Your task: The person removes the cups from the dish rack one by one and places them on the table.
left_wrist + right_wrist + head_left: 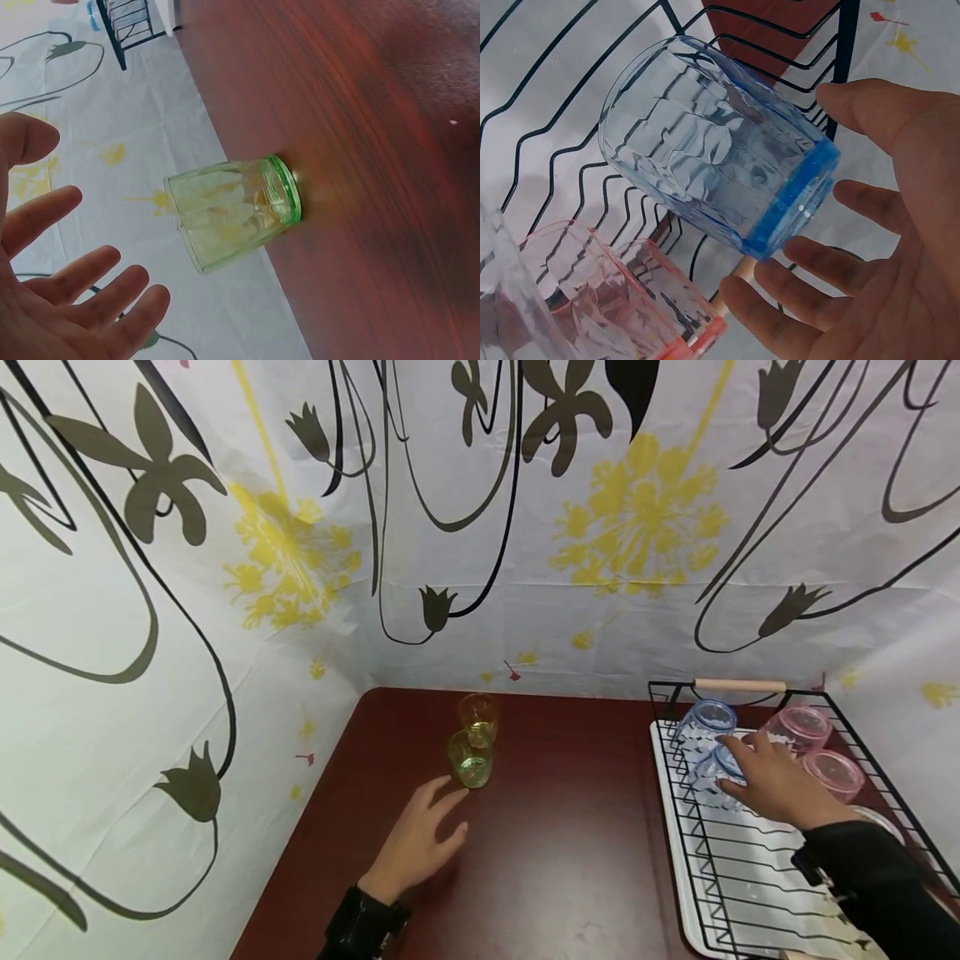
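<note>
My left hand (420, 843) hovers over the table just in front of a green-tinted glass (471, 760), its fingers extended and holding nothing. This glass stands upright, as the left wrist view shows, and a yellow glass (478, 712) stands right behind it. My right hand (780, 781) is over the dish rack, fingers spread around the thick base of an upside-down blue glass (720, 142). In the right wrist view the fingertips are right at that base without curling round it. A second blue glass (705, 717) sits behind it in the rack.
A black wire dish rack (708, 877) with a wooden handle (738, 685) stands on a white tray (686, 914) at the right. Two pink glasses, a rear one (798, 727) and a front one (832, 774), are in it. Patterned cloth (487, 552) encloses the dark red-brown table (555, 860).
</note>
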### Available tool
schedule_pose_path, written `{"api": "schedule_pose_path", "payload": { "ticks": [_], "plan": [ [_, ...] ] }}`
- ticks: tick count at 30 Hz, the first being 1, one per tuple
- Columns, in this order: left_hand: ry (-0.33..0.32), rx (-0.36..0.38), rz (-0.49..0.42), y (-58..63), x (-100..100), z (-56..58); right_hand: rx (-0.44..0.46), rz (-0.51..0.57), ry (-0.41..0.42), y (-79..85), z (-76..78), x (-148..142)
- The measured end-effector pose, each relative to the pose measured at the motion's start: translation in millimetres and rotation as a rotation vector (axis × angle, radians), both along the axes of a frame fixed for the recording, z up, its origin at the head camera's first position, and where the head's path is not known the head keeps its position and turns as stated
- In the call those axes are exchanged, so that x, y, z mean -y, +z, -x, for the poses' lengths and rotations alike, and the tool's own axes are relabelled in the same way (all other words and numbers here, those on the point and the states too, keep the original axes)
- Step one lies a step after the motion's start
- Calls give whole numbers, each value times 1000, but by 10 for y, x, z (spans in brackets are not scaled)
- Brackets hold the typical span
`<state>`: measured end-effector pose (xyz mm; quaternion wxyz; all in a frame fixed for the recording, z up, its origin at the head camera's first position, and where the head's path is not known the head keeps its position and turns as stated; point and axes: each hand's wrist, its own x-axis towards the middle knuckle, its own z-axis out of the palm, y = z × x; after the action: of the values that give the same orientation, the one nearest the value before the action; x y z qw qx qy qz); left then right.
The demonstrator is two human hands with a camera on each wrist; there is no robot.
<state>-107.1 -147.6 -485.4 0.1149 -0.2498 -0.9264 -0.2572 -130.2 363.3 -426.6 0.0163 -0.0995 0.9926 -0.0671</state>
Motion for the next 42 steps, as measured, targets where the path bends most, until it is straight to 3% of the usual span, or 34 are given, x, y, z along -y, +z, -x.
{"api": "schedule_pose_path", "payload": {
  "ticks": [16,34,42],
  "plan": [
    [55,225,-141,-42,12,-93,129,41,-65,-171,182,-20],
    [61,277,-164,-40,38,-113,63,48,-40,-197,136,-19],
    [50,266,-172,-48,13,-95,-21,37,3,-22,23,29]
  ]
}}
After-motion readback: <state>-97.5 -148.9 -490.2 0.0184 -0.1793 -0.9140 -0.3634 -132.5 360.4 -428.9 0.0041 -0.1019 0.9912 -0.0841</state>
